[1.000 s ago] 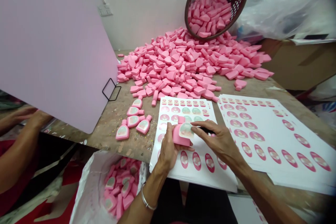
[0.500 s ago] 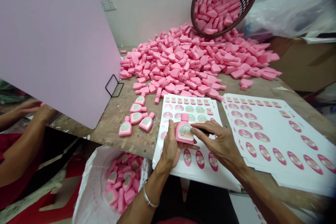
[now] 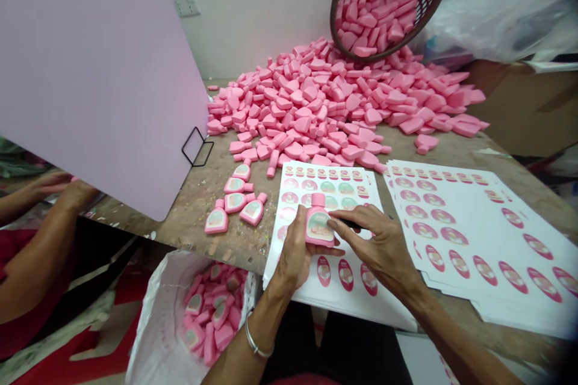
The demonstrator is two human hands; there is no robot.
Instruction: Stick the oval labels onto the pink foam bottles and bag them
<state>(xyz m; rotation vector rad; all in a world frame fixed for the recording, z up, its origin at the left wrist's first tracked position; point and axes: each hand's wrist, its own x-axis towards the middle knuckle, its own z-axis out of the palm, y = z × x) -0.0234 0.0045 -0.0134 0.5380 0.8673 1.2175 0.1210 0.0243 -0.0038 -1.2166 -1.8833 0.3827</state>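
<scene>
Nearest: left hand (image 3: 293, 252), thin metal bangle (image 3: 255, 341) on the wrist, fingers (image 3: 295, 234) curled around the lower body of a pink foam bottle-shaped piece (image 3: 319, 230), closed on it, piece upright on edge above the sheet. Oval label (image 3: 319, 227) on the piece's face, seated flat as far as visible. Right hand (image 3: 382, 246) alongside, fingers (image 3: 356, 216) extended across toward the label edge, nearly or just touching; slim dark item (image 3: 350, 224) under them, grip on it impossible to tell. Handling estimate: very light, soft, compressible, with a matte, non-slippery surface; best hold on the sides or neck, clear of the label. Beneath both hands, stack of white sticker sheets (image 3: 336, 295) with pink oval labels, on a worn wooden bench (image 3: 189, 228). Lower left, white woven sack (image 3: 151, 325) holding labelled pieces (image 3: 212, 313). Four labelled pieces (image 3: 237, 201) on the bench beside the stack. Right, second sheet stack (image 3: 469, 246). Far: heap of unlabelled pink pieces (image 3: 316, 102), tipped brown plastic basket (image 3: 388, 6) at its top edge. Far left, lilac board (image 3: 99, 78) on a black wire stand (image 3: 197, 147), another person's hands (image 3: 49, 187) beyond it.
</scene>
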